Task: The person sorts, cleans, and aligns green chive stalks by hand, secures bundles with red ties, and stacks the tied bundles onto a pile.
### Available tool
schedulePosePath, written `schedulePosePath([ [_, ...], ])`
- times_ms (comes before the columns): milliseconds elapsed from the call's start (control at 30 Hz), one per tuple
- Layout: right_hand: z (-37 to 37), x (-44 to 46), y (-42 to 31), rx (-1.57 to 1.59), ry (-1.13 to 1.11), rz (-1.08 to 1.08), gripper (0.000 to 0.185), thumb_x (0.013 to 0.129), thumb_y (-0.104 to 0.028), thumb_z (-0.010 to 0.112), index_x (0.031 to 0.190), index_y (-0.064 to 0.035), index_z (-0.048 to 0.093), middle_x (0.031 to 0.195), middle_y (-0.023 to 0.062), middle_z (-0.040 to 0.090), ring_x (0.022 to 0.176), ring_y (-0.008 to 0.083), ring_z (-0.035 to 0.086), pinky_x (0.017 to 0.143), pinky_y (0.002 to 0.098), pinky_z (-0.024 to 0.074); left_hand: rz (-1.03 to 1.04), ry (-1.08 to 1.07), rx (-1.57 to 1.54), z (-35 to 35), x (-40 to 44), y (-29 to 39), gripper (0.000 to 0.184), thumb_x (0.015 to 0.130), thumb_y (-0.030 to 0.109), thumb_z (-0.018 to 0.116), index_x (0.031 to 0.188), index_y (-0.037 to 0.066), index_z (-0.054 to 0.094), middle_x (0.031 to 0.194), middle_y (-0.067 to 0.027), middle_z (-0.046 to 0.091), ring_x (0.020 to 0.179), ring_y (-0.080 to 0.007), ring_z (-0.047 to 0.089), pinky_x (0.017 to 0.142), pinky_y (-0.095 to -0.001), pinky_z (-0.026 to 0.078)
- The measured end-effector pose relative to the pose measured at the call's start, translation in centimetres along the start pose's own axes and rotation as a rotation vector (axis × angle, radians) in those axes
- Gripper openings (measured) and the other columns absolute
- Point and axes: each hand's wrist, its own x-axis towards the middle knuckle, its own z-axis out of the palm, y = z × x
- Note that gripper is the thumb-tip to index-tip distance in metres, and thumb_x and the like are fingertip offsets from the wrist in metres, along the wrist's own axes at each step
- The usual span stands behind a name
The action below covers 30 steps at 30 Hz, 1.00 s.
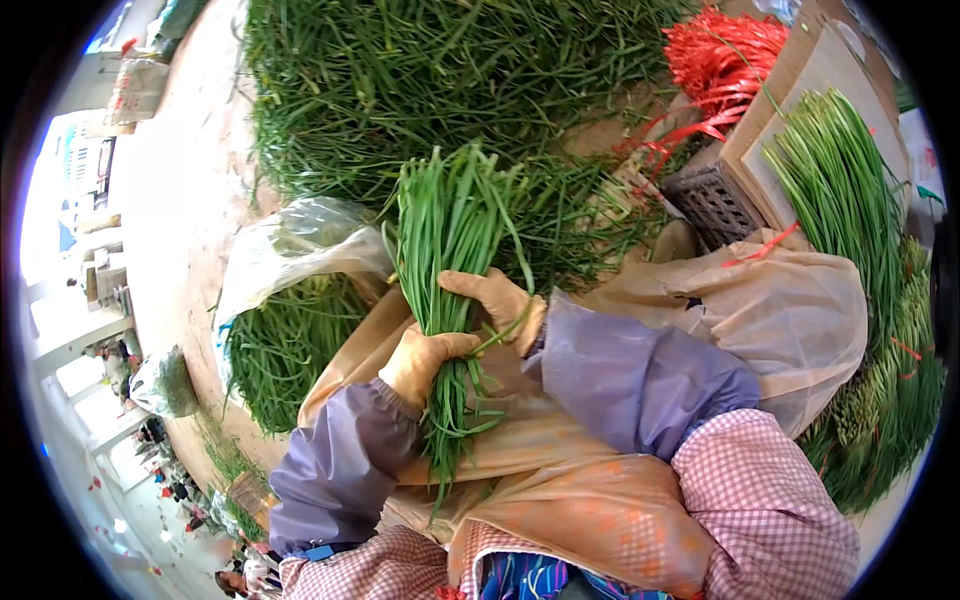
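Both my hands wear tan gloves and hold a bunch of garlic chives (440, 230) above my lap. My left hand (425, 365) is closed around the lower part of the bunch, where the leaf ends hang down. Slightly higher, my right hand (495, 305) grips the bunch from the right side, a finger lying across the leaves. A single bent leaf loops out beside my right hand. The fingertips behind the bunch are hidden.
A large heap of loose chives (450, 90) lies ahead. A plastic bag (300, 235) with greens is at left. Red ties (720, 55) lie near a dark crate (710, 200) with a board (790, 130). Bundled chives (840, 180) lean at right. A plastic apron (760, 300) covers my lap.
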Motion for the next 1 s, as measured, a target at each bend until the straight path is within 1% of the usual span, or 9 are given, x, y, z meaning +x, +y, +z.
schedulePosePath([
  [233, 2.5, -2.7, 2.1, 0.031, -0.070, 0.244, 0.041, 0.090, -0.029, 0.066, 0.122, -0.0038, 0.058, 0.110, 0.0059, 0.065, 0.097, 0.0175, 0.064, 0.086, 0.0364, 0.0515, 0.329, 0.263, -0.226, -2.7, -1.7, 5.0, 0.033, 0.073, 0.000, 0.071, 0.105, -0.004, 0.063, 0.085, -0.0108, 0.066, 0.071, -0.0201, 0.065, 0.065, -0.0279, 0.052],
  [333, 4.5, -3.4, 3.3, -0.065, -0.164, 0.172, 0.054, 0.088, -0.039, 0.068, 0.129, -0.0082, 0.052, 0.119, 0.0047, 0.061, 0.105, 0.0153, 0.060, 0.091, 0.0390, 0.0469, 0.538, 0.229, 0.415, -2.3, 0.9, 1.7, 0.027, 0.084, 0.013, 0.064, 0.108, 0.000, 0.062, 0.084, -0.0094, 0.065, 0.067, -0.0180, 0.062, 0.062, -0.0276, 0.050],
  [367, 5.5, -3.4, 2.9, -0.077, -0.185, 0.146, 0.059, 0.088, -0.042, 0.069, 0.133, -0.0095, 0.049, 0.123, 0.0052, 0.059, 0.109, 0.0149, 0.058, 0.093, 0.0398, 0.0454, 0.091, 0.461, 0.822, -2.4, -0.6, 6.0, 0.029, 0.089, 0.020, 0.061, 0.109, -0.001, 0.062, 0.087, -0.0088, 0.066, 0.069, -0.0184, 0.062, 0.062, -0.0263, 0.051],
  [400, 6.1, -3.1, 2.5, 0.150, -0.190, 0.301, 0.061, 0.088, -0.040, 0.070, 0.135, -0.0091, 0.046, 0.125, 0.0075, 0.057, 0.110, 0.0156, 0.057, 0.093, 0.0398, 0.0456, 0.240, 0.045, 0.207, -6.4, -1.9, 7.1, 0.029, 0.090, 0.021, 0.059, 0.109, -0.001, 0.062, 0.089, -0.0101, 0.066, 0.072, -0.0190, 0.063, 0.063, -0.0255, 0.051],
  [433, 7.0, -3.1, 2.2, 0.376, -0.196, 0.464, 0.063, 0.088, -0.038, 0.071, 0.137, -0.0087, 0.044, 0.127, 0.0097, 0.056, 0.111, 0.0162, 0.056, 0.093, 0.0397, 0.0458, 0.360, 0.151, 0.343, -5.9, -2.1, 7.0, 0.029, 0.089, 0.021, 0.060, 0.107, -0.002, 0.063, 0.089, -0.0112, 0.067, 0.071, -0.0187, 0.063, 0.062, -0.0257, 0.051],
  [567, 9.7, -3.0, 1.8, 0.340, -0.102, 0.247, 0.080, 0.083, -0.053, 0.070, 0.141, -0.0074, 0.039, 0.130, 0.0169, 0.053, 0.118, 0.0209, 0.055, 0.099, 0.0422, 0.0468, 0.479, 0.600, 0.696, -1.6, -4.5, 5.9, 0.030, 0.081, 0.019, 0.070, 0.102, -0.001, 0.064, 0.088, -0.0097, 0.068, 0.067, -0.0146, 0.060, 0.059, -0.0264, 0.046],
  [633, 9.4, -2.4, 1.4, 0.290, -0.116, 0.128, 0.078, 0.081, -0.057, 0.069, 0.136, -0.0067, 0.045, 0.124, 0.0160, 0.059, 0.116, 0.0274, 0.057, 0.101, 0.0458, 0.0468, 0.329, 0.284, -0.020, -2.4, -7.8, 6.2, 0.032, 0.077, 0.013, 0.072, 0.105, -0.001, 0.062, 0.079, -0.0053, 0.063, 0.059, -0.0147, 0.055, 0.051, -0.0263, 0.044],
  [767, 9.4, -0.5, 2.2, 0.546, -0.165, -0.001, 0.070, 0.082, -0.056, 0.069, 0.129, -0.0059, 0.054, 0.123, 0.0149, 0.062, 0.111, 0.0319, 0.060, 0.100, 0.0479, 0.0471, 0.639, 0.293, 0.471, -3.7, -8.4, -1.0, 0.036, 0.074, 0.009, 0.073, 0.108, 0.001, 0.064, 0.081, -0.0026, 0.063, 0.064, -0.0118, 0.055, 0.057, -0.0277, 0.046],
  [1000, 9.7, -1.7, -0.4, 0.570, -0.201, 0.122, 0.049, 0.088, -0.046, 0.067, 0.118, -0.0078, 0.063, 0.117, 0.0146, 0.064, 0.106, 0.0277, 0.063, 0.089, 0.0490, 0.0535, 0.173, 0.160, 0.369, -6.3, -16.6, -8.0, 0.037, 0.072, 0.006, 0.075, 0.107, 0.001, 0.063, 0.088, -0.0056, 0.064, 0.080, -0.0151, 0.057, 0.073, -0.0317, 0.049],
])
